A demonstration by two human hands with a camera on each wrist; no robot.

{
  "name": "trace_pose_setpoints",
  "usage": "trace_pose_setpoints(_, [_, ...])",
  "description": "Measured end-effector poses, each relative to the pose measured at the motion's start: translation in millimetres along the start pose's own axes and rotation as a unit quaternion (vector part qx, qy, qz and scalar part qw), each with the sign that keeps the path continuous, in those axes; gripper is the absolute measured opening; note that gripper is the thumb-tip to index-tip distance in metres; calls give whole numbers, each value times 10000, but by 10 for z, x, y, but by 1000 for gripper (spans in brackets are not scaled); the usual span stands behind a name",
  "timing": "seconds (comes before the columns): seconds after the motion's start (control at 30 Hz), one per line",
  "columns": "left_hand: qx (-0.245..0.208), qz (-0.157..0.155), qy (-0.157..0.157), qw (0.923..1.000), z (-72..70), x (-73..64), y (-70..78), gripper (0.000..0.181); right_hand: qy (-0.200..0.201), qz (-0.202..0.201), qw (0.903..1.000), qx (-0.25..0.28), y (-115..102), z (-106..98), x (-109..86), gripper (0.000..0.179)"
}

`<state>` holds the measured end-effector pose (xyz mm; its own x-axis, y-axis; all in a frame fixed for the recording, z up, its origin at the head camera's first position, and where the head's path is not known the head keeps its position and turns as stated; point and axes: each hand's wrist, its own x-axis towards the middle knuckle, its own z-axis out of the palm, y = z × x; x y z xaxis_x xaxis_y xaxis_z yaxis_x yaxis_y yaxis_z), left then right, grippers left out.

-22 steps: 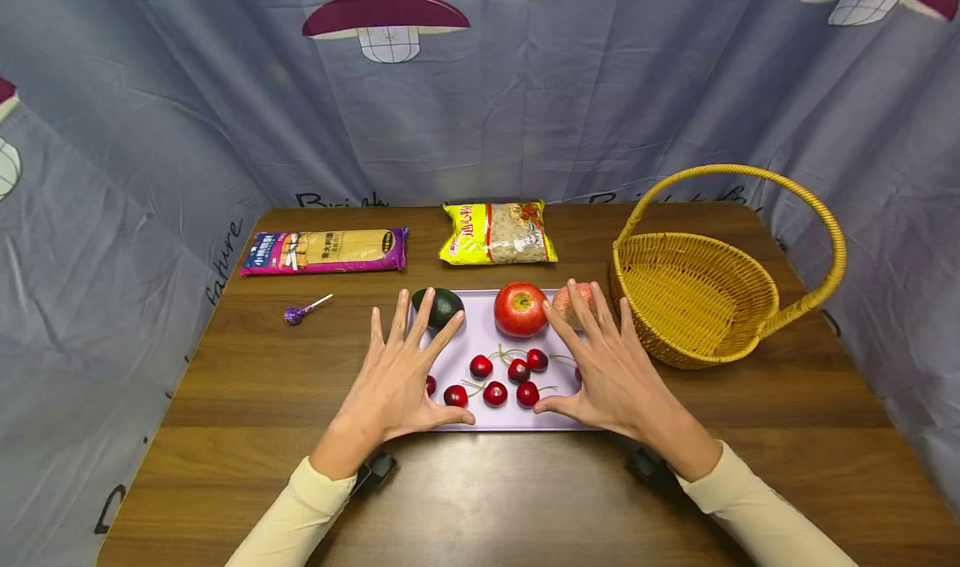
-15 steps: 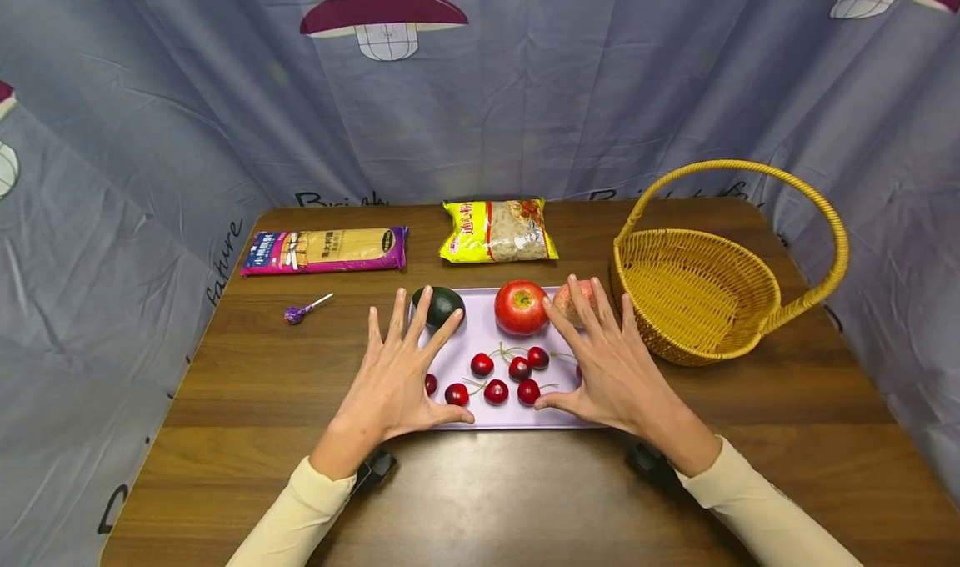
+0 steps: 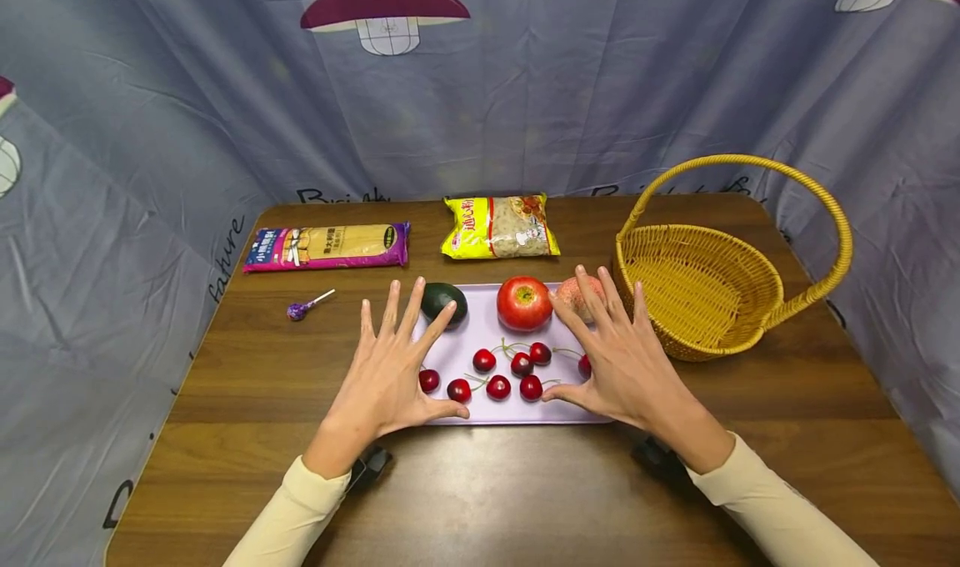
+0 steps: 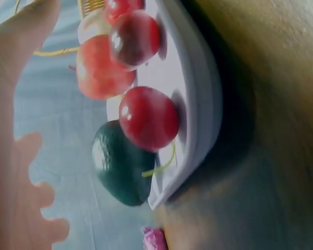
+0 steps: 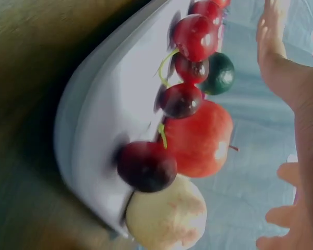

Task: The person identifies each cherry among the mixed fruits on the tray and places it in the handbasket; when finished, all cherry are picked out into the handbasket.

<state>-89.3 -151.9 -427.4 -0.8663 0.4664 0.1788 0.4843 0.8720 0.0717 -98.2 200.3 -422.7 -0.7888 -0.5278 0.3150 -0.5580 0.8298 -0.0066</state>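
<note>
My left hand (image 3: 381, 375) is spread above the left end of a lilac tray (image 3: 457, 350), fingers apart and holding nothing. Over the tray's right end, my right hand (image 3: 626, 367) is spread the same way. Between and under them lie several dark red cherries (image 3: 498, 387) with green stems. Behind these sit a dark green avocado (image 3: 446, 304), a red apple (image 3: 524, 304) and a peach (image 3: 572, 294), which the right fingers partly cover. Both wrist views show a gap between the hands and the fruit; the avocado (image 4: 120, 166) is nearest the left wrist camera, the peach (image 5: 169, 213) nearest the right.
A yellow wicker basket (image 3: 757, 317) with a tall handle stands right of the tray. At the back lie a yellow bag of pasta (image 3: 501, 227) and a long noodle pack (image 3: 326, 246). A purple lollipop (image 3: 298, 310) is at left. A curtain (image 3: 525, 92) hangs behind the wooden table (image 3: 510, 500).
The hands have drifted slightly apart, the left one leftward and the right one rightward, uncovering more of the leftmost and rightmost cherries. The whole head view has shifted slightly; the fruit stays put on the tray.
</note>
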Motion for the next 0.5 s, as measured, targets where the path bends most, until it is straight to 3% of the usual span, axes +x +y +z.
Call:
trace_pose_setpoints(0.17, [-311,122,-44,9994,-31,-67,-119,134,-15,-73,9997,245,78,-59,-60,114])
trace_pose_setpoints(0.3, [-476,345,95,9982,-27,-150,-238,129,100,-165,9988,453,120,-62,-131,98])
trace_pose_setpoints(0.5, [-965,310,269,9945,3,-305,-405,112,-20,-252,9971,724,160,-24,-232,53])
